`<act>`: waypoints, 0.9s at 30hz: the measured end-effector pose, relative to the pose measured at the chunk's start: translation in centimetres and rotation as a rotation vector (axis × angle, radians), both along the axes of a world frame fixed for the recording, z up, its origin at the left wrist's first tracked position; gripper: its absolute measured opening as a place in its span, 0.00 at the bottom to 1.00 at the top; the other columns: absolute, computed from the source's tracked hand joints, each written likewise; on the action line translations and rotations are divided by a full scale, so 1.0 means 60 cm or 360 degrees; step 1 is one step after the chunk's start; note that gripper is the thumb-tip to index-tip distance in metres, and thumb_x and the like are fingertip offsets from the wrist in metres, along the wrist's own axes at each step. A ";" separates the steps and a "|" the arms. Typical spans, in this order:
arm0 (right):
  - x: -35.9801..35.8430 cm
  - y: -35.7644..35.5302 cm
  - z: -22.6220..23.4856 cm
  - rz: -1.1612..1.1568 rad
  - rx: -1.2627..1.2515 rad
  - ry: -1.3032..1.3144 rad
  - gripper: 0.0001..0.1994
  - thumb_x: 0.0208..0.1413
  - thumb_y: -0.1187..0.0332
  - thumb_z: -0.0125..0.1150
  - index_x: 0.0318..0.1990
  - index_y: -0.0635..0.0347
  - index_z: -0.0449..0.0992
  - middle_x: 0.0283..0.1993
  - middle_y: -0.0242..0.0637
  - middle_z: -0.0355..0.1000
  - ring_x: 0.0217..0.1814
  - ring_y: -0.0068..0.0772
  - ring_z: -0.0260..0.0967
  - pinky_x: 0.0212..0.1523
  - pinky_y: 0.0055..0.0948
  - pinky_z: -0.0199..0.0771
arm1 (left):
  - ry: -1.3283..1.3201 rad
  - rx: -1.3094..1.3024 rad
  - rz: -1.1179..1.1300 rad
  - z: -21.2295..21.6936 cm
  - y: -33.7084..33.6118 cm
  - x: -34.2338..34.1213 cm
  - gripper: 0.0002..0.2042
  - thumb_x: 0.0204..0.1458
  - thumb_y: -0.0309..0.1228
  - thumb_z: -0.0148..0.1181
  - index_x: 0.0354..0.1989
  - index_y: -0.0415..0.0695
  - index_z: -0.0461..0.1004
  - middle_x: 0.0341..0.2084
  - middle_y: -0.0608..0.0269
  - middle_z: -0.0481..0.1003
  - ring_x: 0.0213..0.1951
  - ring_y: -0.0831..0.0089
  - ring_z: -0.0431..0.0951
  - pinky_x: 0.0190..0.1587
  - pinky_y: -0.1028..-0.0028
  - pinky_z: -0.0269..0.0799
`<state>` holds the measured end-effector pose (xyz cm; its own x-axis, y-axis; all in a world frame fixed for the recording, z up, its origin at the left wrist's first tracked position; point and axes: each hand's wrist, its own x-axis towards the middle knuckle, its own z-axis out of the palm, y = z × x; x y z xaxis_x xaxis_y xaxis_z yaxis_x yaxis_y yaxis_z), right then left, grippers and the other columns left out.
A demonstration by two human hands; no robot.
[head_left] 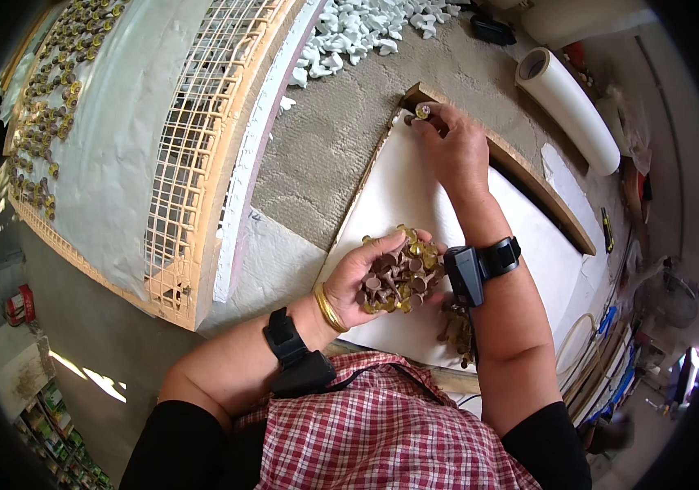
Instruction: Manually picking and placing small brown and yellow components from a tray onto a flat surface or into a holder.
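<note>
My left hand (364, 276) is cupped, palm up, around a heap of small brown-and-yellow stemmed pieces (398, 273). They have flat round brown ends and yellow, glassy-looking ends. At the far corner of a white-covered board (398, 192), my right hand (457, 147) pinches one such piece (423, 112), its round end facing up. Its lower part is hidden by my fingers, so I cannot tell whether it touches the board. More of these pieces (457, 331) lie on the board near my body, partly covered by my right forearm.
A wooden strip (541, 196) edges the board's far right side. To the left stands a wood-framed mesh rack (202, 147) with a pale sheet and rows of similar pieces (47, 122). White chunks (358, 33), a white roll (568, 110) and a yellow cutter (607, 229) lie beyond.
</note>
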<state>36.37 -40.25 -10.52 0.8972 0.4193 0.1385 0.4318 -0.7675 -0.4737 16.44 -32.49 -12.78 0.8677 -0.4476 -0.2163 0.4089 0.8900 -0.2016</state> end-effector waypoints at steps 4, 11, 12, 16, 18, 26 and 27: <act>-0.025 -0.026 0.068 0.0012 0.0245 0.0398 0.10 0.58 0.66 0.68 0.43 0.61 0.82 0.35 0.38 0.81 0.37 0.28 0.78 0.41 0.27 0.76 | 0.0041 -0.0017 0.0034 0.021 0.005 -0.002 0.19 0.67 0.42 0.46 0.58 0.42 0.69 0.61 0.45 0.69 0.61 0.46 0.71 0.60 0.43 0.71; -0.103 -0.101 0.114 0.0922 0.0272 0.1252 0.16 0.56 0.72 0.67 0.53 0.56 0.79 0.45 0.30 0.76 0.46 0.26 0.74 0.48 0.27 0.75 | 0.0016 0.0090 -0.0035 0.012 0.001 -0.002 0.21 0.67 0.45 0.48 0.60 0.45 0.68 0.55 0.51 0.73 0.57 0.52 0.76 0.60 0.46 0.73; -0.114 -0.099 0.115 0.0858 0.0214 0.1235 0.17 0.55 0.74 0.67 0.53 0.55 0.79 0.45 0.31 0.75 0.47 0.28 0.74 0.49 0.29 0.76 | -0.0054 0.0119 -0.0067 0.004 -0.001 -0.002 0.21 0.67 0.46 0.48 0.60 0.46 0.67 0.52 0.53 0.75 0.54 0.54 0.78 0.60 0.46 0.74; -0.125 -0.104 0.125 0.0821 0.0087 0.1194 0.11 0.55 0.75 0.66 0.46 0.61 0.78 0.46 0.38 0.75 0.50 0.38 0.75 0.50 0.34 0.77 | -0.0012 0.0176 -0.0165 0.021 -0.001 -0.008 0.21 0.67 0.47 0.48 0.59 0.45 0.67 0.49 0.55 0.77 0.50 0.58 0.80 0.58 0.49 0.76; -0.128 -0.112 0.131 0.0817 0.0072 0.1064 0.10 0.55 0.76 0.66 0.45 0.62 0.77 0.44 0.39 0.75 0.48 0.39 0.76 0.48 0.34 0.77 | -0.0036 0.0198 -0.0206 0.023 -0.005 -0.006 0.22 0.67 0.48 0.48 0.59 0.44 0.68 0.48 0.56 0.77 0.49 0.61 0.81 0.54 0.57 0.80; -0.138 -0.127 0.168 0.0577 -0.0061 0.0821 0.10 0.52 0.76 0.67 0.40 0.64 0.73 0.36 0.42 0.76 0.39 0.41 0.78 0.41 0.34 0.78 | -0.0039 0.0489 -0.0283 0.024 0.002 -0.009 0.24 0.65 0.49 0.51 0.61 0.43 0.67 0.50 0.55 0.76 0.48 0.61 0.81 0.52 0.57 0.81; -0.138 -0.128 0.166 0.0645 -0.0058 0.0774 0.11 0.51 0.76 0.69 0.40 0.64 0.74 0.36 0.41 0.77 0.38 0.37 0.78 0.40 0.33 0.79 | -0.0005 0.0505 -0.0318 0.019 -0.002 -0.010 0.24 0.65 0.47 0.52 0.61 0.43 0.67 0.50 0.55 0.76 0.47 0.62 0.81 0.50 0.60 0.83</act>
